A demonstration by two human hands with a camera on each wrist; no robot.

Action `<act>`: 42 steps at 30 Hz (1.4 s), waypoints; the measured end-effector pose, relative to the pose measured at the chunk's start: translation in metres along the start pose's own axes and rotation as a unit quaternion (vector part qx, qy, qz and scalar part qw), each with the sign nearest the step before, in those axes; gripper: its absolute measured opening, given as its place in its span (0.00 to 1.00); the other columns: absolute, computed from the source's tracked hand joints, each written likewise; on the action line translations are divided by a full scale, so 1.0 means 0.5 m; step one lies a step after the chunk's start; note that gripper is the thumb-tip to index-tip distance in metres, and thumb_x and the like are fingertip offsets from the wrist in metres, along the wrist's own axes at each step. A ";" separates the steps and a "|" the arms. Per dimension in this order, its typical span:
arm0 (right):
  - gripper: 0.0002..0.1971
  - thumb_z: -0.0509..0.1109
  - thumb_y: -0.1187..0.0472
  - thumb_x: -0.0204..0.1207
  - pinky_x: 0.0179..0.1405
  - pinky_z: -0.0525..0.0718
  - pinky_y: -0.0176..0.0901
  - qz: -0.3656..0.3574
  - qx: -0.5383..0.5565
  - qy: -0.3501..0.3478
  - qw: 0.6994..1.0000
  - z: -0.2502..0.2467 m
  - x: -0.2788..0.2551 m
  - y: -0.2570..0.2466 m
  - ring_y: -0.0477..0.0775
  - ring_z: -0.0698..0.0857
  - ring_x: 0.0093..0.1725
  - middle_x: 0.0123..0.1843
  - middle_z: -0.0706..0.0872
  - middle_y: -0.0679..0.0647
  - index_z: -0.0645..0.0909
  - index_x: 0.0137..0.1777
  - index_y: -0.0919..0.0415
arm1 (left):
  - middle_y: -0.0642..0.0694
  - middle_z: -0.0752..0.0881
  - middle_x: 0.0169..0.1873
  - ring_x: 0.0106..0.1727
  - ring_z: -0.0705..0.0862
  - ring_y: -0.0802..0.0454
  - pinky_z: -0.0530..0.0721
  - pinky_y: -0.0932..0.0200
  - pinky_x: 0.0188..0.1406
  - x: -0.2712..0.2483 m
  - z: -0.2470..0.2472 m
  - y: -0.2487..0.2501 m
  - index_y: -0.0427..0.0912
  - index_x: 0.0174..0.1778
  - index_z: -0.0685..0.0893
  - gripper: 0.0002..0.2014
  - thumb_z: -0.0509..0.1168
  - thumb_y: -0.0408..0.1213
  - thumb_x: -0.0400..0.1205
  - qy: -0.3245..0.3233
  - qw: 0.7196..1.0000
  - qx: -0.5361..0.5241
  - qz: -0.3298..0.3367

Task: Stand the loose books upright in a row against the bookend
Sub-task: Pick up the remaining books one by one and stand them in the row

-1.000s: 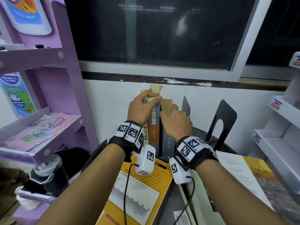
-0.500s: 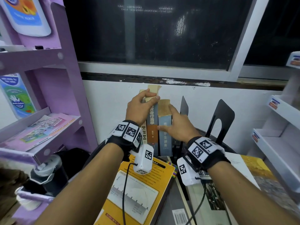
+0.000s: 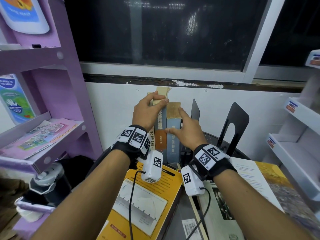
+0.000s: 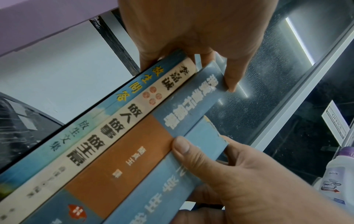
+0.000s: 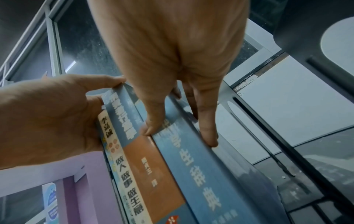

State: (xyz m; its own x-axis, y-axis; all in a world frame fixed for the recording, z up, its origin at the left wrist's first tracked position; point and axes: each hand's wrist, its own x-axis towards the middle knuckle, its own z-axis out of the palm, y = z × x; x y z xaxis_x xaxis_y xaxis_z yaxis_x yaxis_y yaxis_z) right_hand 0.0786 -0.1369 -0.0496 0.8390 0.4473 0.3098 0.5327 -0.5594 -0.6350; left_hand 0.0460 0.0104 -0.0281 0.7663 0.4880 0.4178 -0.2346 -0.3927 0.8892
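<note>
Several books stand upright in a row on the round dark table [image 3: 242,153], spines toward me. My left hand [image 3: 155,99] grips the tops of the cream book [image 3: 152,141] and the blue-and-orange book [image 3: 160,135]. My right hand [image 3: 173,120] holds the blue dictionary [image 3: 173,142] at the row's right end, thumb on the spine, fingers along its far cover. A black bookend [image 3: 194,110] stands just right of the dictionary. The left wrist view shows a thin blue book [image 4: 57,151] at the row's left end. A yellow book [image 3: 149,196] lies flat below the row.
A second black bookend [image 3: 240,118] stands further right. Open books [image 3: 251,179] lie flat at the front right. A purple shelf unit [image 3: 52,84] rises on the left, a white one [image 3: 294,144] on the right. The white wall [image 3: 112,101] is right behind the row.
My right hand has slid from the top of the blue dictionary down onto its spine and right side. The left hand and the row have stayed put.
</note>
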 end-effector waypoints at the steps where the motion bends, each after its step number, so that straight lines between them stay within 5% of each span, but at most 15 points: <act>1: 0.42 0.79 0.50 0.71 0.54 0.75 0.38 -0.001 0.003 0.003 1.000 0.000 0.000 0.002 0.58 0.83 0.63 0.68 0.84 0.59 0.62 0.82 0.54 | 0.56 0.80 0.71 0.70 0.79 0.52 0.74 0.43 0.72 -0.001 0.000 0.001 0.64 0.42 0.86 0.05 0.71 0.56 0.73 -0.002 1.000 0.001 0.000; 18: 0.47 0.81 0.48 0.69 0.57 0.81 0.42 0.021 0.008 -0.052 0.998 -0.014 0.014 0.009 0.56 0.84 0.60 0.65 0.84 0.58 0.56 0.83 0.51 | 0.54 0.79 0.72 0.68 0.79 0.51 0.76 0.47 0.70 -0.011 -0.007 0.015 0.59 0.51 0.86 0.08 0.70 0.53 0.77 -0.016 1.000 0.017 0.000; 21: 0.50 0.81 0.51 0.69 0.61 0.82 0.46 0.028 0.018 -0.078 0.996 -0.019 0.025 0.011 0.56 0.84 0.60 0.65 0.84 0.58 0.53 0.84 0.52 | 0.58 0.81 0.62 0.66 0.80 0.51 0.77 0.53 0.67 -0.012 -0.010 0.023 0.54 0.52 0.87 0.09 0.70 0.50 0.79 -0.021 1.000 0.011 -0.005; 25: 0.54 0.81 0.53 0.70 0.69 0.80 0.53 0.047 0.044 -0.120 0.991 -0.034 0.022 0.016 0.58 0.80 0.68 0.74 0.78 0.59 0.45 0.85 0.51 | 0.57 0.81 0.63 0.67 0.79 0.53 0.76 0.55 0.66 -0.016 -0.021 0.034 0.53 0.53 0.88 0.08 0.69 0.46 0.80 -0.030 0.999 0.027 -0.007; 28: 0.53 0.78 0.52 0.73 0.71 0.76 0.50 0.063 0.024 -0.135 0.989 -0.054 0.012 0.017 0.61 0.76 0.74 0.81 0.69 0.61 0.42 0.86 0.50 | 0.57 0.83 0.57 0.59 0.82 0.57 0.78 0.60 0.53 -0.027 -0.032 0.043 0.50 0.50 0.89 0.06 0.67 0.41 0.81 -0.006 1.000 0.014 -0.013; 32: 0.48 0.75 0.51 0.75 0.66 0.77 0.45 0.059 0.007 -0.162 0.985 -0.088 -0.014 0.015 0.61 0.75 0.74 0.83 0.66 0.60 0.46 0.86 0.50 | 0.59 0.84 0.52 0.46 0.79 0.72 0.77 0.71 0.40 -0.049 -0.045 0.056 0.48 0.51 0.89 0.07 0.65 0.39 0.83 0.009 1.000 0.022 0.005; 37: 0.39 0.73 0.49 0.77 0.52 0.77 0.41 0.040 -0.034 -0.195 0.979 -0.136 -0.057 0.009 0.55 0.79 0.61 0.80 0.71 0.57 0.56 0.84 0.50 | 0.54 0.86 0.51 0.47 0.82 0.61 0.76 0.72 0.41 -0.095 -0.038 0.080 0.46 0.50 0.88 0.07 0.65 0.38 0.82 0.039 0.997 0.044 0.042; 39: 0.36 0.73 0.49 0.77 0.52 0.79 0.42 0.041 -0.041 -0.198 0.979 -0.157 -0.076 0.013 0.52 0.79 0.55 0.78 0.73 0.56 0.60 0.82 0.50 | 0.52 0.87 0.50 0.50 0.82 0.57 0.76 0.73 0.45 -0.118 -0.027 0.092 0.46 0.48 0.88 0.06 0.65 0.35 0.82 0.042 0.996 0.052 0.062; 42: 0.33 0.74 0.49 0.76 0.59 0.85 0.48 0.059 -0.039 -0.193 0.979 -0.191 -0.105 0.027 0.54 0.82 0.61 0.75 0.76 0.54 0.66 0.79 0.50 | 0.52 0.87 0.50 0.54 0.82 0.55 0.77 0.66 0.53 -0.153 -0.002 0.108 0.47 0.47 0.88 0.06 0.66 0.33 0.80 0.025 0.995 0.051 0.083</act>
State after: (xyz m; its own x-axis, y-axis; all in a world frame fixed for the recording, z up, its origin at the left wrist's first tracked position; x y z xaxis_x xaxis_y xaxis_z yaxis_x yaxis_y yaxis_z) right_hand 0.0524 -0.2343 -0.0067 0.7990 0.5981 -0.0624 0.4542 -0.6683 -0.5892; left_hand -0.0260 -0.0472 -0.0117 0.6901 0.4472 0.5691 -0.2916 -0.5478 0.7841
